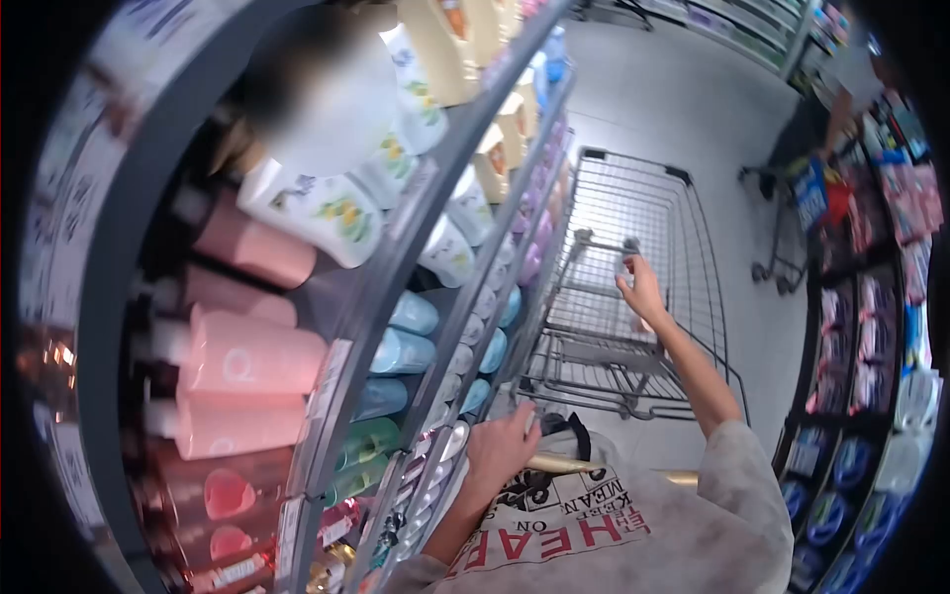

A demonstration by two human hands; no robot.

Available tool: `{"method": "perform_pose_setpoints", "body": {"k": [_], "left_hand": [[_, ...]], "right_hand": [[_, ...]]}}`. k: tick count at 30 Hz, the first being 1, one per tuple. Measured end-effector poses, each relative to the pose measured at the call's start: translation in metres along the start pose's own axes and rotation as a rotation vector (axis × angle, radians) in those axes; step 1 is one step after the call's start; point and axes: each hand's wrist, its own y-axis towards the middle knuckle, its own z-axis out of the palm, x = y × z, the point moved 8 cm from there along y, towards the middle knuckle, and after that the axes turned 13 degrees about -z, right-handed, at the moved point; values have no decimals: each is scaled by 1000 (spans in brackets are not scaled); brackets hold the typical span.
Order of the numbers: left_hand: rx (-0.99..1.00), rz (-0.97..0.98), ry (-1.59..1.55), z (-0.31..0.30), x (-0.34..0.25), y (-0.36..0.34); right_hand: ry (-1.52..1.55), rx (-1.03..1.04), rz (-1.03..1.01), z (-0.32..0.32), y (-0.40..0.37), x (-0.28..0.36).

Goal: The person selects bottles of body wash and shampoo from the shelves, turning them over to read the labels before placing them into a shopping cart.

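Your R hand [643, 292] at 3 o'clock, arm outstretched, fingers open on cart [648, 203]; L hand [500, 445] at 6, curled, grip unclear.

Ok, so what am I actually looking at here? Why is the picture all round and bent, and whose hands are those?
There is no machine here. One camera is worn on a person's head and looks forward and down, and its wide lens bends the edges into a circle. At the bottom is that person's own printed shirt.

The scene is a shop aisle. The left hand is down at the edge of the shelves, which hold pink bottles, white bottles and blue bottles. The right hand reaches forward to the wire shopping cart and touches it. It is too blurred to tell whether either hand grips anything.

Further down the aisle another person stands by shelves of coloured packets.
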Motion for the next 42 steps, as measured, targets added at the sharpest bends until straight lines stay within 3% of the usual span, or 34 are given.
{"method": "perform_pose_setpoints", "body": {"k": [3,7,11,13,14,17,23,26,31,34,38,40,41,42], "left_hand": [[-50,-44,66,5,9,6],[-40,-115,83,0,11,8],[-26,-135,69,3,14,8],[-31,-138,80,3,17,8],[-52,-127,64,4,18,8],[-78,-127,44,2,19,10],[-102,-151,77,-3,15,16],[-90,-155,87,-3,17,19],[-91,-144,71,-5,15,23],[-34,-242,116,-4,15,28],[-64,-231,69,-8,11,34],[94,-305,-157,-2,12,42],[81,-299,-162,-3,10,46],[11,-175,-282,-6,0,53]], "right_hand": [[-253,218,361,-9,-79,-112],[-272,392,604,-8,-141,-164],[-268,545,585,20,-153,-174],[-412,631,341,27,-135,-155],[-348,619,439,28,-133,-152],[-345,637,454,51,-142,-165],[-453,563,299,60,-134,-161],[-471,706,274,63,-133,-160],[-283,684,213,20,-105,-113],[-209,598,60,-19,-74,-48],[-131,461,-144,-75,-38,49],[-92,415,-185,-105,-20,97],[-42,375,-221,-121,-8,124],[-50,367,-235,-141,6,152]]}}
